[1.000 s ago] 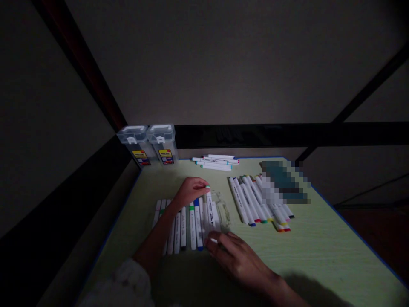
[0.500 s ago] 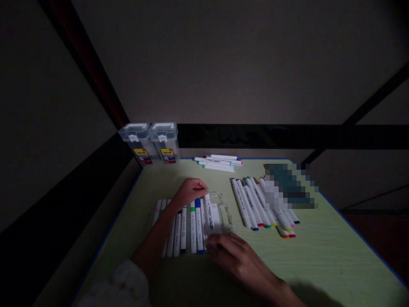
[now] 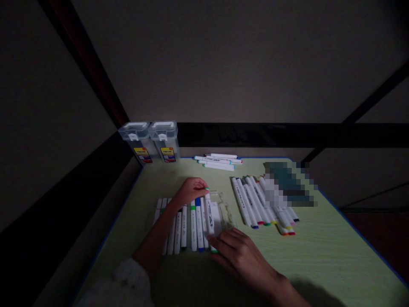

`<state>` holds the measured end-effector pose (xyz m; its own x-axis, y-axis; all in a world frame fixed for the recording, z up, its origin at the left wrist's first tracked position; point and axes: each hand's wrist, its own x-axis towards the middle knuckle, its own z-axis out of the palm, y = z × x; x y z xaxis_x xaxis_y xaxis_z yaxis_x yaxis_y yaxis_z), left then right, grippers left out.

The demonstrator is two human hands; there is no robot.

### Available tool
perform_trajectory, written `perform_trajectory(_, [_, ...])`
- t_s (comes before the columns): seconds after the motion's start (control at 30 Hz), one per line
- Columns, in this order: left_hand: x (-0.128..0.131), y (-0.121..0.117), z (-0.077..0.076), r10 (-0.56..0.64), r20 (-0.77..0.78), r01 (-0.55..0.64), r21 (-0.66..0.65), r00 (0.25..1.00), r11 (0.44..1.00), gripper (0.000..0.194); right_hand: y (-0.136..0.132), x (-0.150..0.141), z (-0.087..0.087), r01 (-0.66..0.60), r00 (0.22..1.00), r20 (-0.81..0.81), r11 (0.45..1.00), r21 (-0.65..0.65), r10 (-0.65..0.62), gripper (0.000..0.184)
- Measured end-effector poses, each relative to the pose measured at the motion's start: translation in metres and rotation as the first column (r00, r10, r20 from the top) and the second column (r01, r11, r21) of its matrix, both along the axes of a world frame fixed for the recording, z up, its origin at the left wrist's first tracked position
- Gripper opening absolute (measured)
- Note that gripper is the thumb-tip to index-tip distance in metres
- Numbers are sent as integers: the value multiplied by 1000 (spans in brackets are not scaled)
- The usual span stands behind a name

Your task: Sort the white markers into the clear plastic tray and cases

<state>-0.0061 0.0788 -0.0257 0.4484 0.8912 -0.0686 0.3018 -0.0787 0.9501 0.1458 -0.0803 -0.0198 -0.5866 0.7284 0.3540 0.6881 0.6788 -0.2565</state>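
Two hands are held over a table (image 3: pixel 322 256). By the left hand (image 3: pixel 192 190), the far, green-tipped end of a marker (image 3: pixel 210 213) is pinched between thumb and fingers. The near end is met by the fingertips of the right hand (image 3: pixel 238 251); its fingers are curled, but whether the end is gripped by them cannot be told. The marker is placed at the right of a row (image 3: pixel 193 230), which is partly hidden by the left forearm (image 3: pixel 156 243). Just to the right, a clear tray (image 3: pixel 228 213) is seen. Farther right, a loose pile (image 3: pixel 251 202) of markers is spread, its far right part covered by a pixelated patch (image 3: pixel 290 183). More markers (image 3: pixel 220 161) are stacked at the back edge, and to their left two lidded boxes (image 3: pixel 164 138) are stood side by side.
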Motion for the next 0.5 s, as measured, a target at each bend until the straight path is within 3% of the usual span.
perform_trajectory(0.3, [1, 1, 0, -7, -11, 6, -63, 1000, 998, 15, -2, 3, 0, 10, 993, -109, 955, -296, -45, 26])
perform_trajectory(0.5, [1, -1, 4, 4, 17, -2, -101, 1000, 995, 13, -4, 3, -7, 36, 981, -171, 954, -299, -91, 28])
